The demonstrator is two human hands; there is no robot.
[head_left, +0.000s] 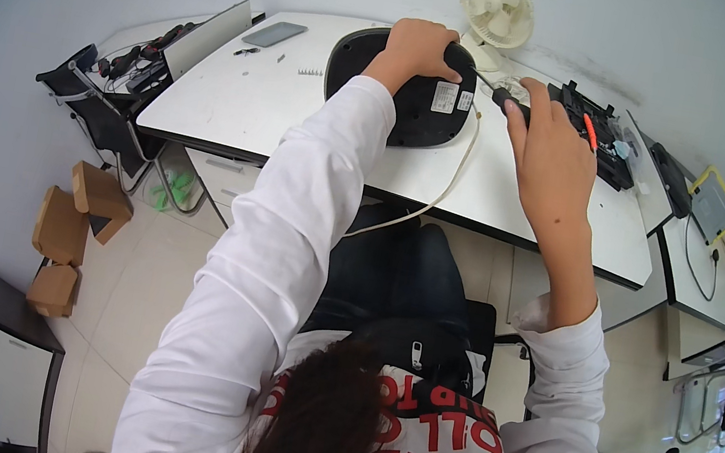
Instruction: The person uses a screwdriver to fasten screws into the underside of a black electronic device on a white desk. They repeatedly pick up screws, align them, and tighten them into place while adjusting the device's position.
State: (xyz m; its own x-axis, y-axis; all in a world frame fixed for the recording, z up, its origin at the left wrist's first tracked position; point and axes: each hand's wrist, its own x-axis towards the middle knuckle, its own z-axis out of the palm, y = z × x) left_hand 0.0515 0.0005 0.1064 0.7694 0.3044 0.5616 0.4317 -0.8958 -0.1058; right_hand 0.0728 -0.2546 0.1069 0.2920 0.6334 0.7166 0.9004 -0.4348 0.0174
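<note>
A black, rounded flat appliance (401, 117) lies on the white table with its labelled face up. My left hand (418, 50) grips it at the far edge, fingers over the top and thumb across the surface. In my right hand (551, 158) is a screwdriver (501, 98) with a dark handle. Its thin shaft points left at the appliance's far right rim; whether the tip sits in a screw is too small to tell. A pale cord (459, 171) runs from beside the appliance over the table's front edge toward my lap.
A black tool case (614, 172) lies open at the right, with an orange-handled tool (589, 133) at its near side. A cream fan (496, 8) stands behind. Leftward on the white table (228, 106) are a grey flat device (275, 35) and small parts (310, 73).
</note>
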